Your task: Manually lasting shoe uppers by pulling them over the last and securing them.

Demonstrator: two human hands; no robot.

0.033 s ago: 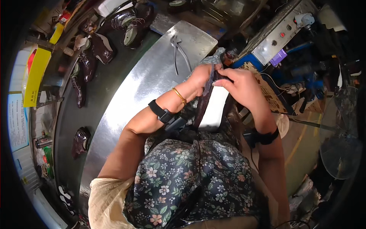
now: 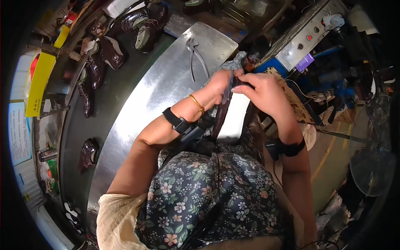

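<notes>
A dark maroon shoe upper [image 2: 220,121] with a long white insole [image 2: 234,118] facing up lies in front of my body, its near end against my floral apron. My left hand [image 2: 220,85] is closed on the edge of the upper at the far end, where greyish lining sticks up. My right hand [image 2: 262,89] pinches the same end from the other side, with the thumb over the far tip of the insole. The two sets of fingers meet there and hide that end.
Pincers [image 2: 194,58] lie on a shiny metal table [image 2: 150,91]. Beyond it, a dark belt [image 2: 125,79] carries several maroon shoes [image 2: 88,154]. A machine control panel [image 2: 302,46] with buttons stands at the far right, and a fan [image 2: 372,171] at the right.
</notes>
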